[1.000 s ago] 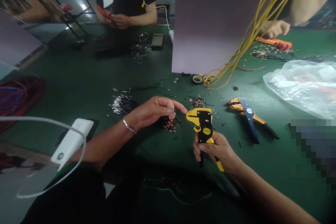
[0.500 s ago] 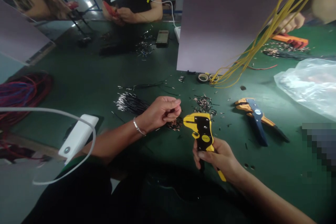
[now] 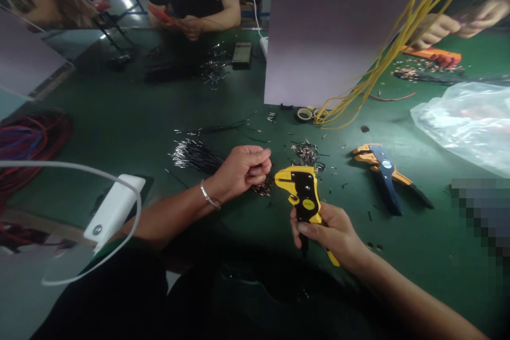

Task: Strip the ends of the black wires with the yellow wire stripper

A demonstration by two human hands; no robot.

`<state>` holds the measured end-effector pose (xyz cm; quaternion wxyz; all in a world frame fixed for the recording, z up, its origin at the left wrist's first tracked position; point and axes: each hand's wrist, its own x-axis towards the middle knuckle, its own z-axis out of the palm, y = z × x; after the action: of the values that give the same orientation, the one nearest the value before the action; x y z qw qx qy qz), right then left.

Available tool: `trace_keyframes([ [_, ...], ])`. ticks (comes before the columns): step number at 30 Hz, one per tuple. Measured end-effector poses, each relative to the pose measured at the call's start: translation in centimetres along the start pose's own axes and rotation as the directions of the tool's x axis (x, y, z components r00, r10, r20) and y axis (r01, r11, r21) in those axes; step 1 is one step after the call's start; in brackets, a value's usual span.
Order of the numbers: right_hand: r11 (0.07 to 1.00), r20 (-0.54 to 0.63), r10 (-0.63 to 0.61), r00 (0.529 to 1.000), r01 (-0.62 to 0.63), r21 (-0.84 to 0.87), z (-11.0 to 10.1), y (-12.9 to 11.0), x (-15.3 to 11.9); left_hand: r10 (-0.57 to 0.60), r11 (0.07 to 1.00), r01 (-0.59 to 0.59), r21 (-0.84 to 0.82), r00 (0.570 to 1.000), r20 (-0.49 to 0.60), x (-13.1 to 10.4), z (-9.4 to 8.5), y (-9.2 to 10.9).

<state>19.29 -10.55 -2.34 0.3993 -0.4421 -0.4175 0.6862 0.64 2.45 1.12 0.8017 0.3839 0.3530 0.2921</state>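
Observation:
My right hand (image 3: pixel 332 234) grips the handles of a yellow and black wire stripper (image 3: pixel 306 188), its head pointing left. Just left of the stripper's jaws, my left hand (image 3: pixel 249 167) is closed in a pinch. A thin black wire, barely visible, runs from the pinched fingers to the jaws. Under and behind the left hand lies a bundle of black wires (image 3: pixel 195 154) with bare shiny ends at its left. Copper-coloured ends (image 3: pixel 263 187) show below the fingers. Beyond the stripper is a small pile of black and copper scraps (image 3: pixel 305 153).
A second wire stripper (image 3: pixel 382 170), blue and orange, lies at right. Yellow wires (image 3: pixel 366 85) hang beside a pale upright panel (image 3: pixel 326 32); tape rolls (image 3: pixel 305 114) sit at its foot. A plastic bag (image 3: pixel 466 122) and a white power bank (image 3: pixel 115 204) flank the table. Co-workers' hands work opposite.
The whole view has shifted slightly left and up. My hands and the stripper keep nearly the same positions relative to each other. At far right, a co-worker's second hand has come into view.

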Motion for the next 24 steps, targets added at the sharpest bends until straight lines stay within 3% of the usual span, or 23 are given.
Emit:
trace_keyframes([
  [4, 1.000, 0.006, 0.014, 1.000, -0.014, 0.013, 0.1, 0.1, 0.1, -0.011, 1.000, 0.011, 0.001, 1.000, -0.005, 0.3, -0.4, 0.3],
  [11, 0.999, -0.060, 0.022, 0.998, -0.019, 0.040, -0.2, -0.4, 0.8, -0.004, 0.999, 0.005, 0.046, 0.999, -0.034, -0.5, 0.4, -1.2],
  [19, 0.997, -0.004, 0.022, 1.000, -0.022, 0.079, 0.2, -0.1, 0.3, 0.002, 1.000, -0.001, 0.024, 0.997, -0.078, 0.6, -0.5, 0.1],
  [24, 0.991, -0.034, 0.031, 0.999, -0.026, 0.133, -0.1, 0.0, 0.7, 0.005, 1.000, -0.002, 0.028, 0.997, -0.076, 0.2, 0.1, -0.7],
])
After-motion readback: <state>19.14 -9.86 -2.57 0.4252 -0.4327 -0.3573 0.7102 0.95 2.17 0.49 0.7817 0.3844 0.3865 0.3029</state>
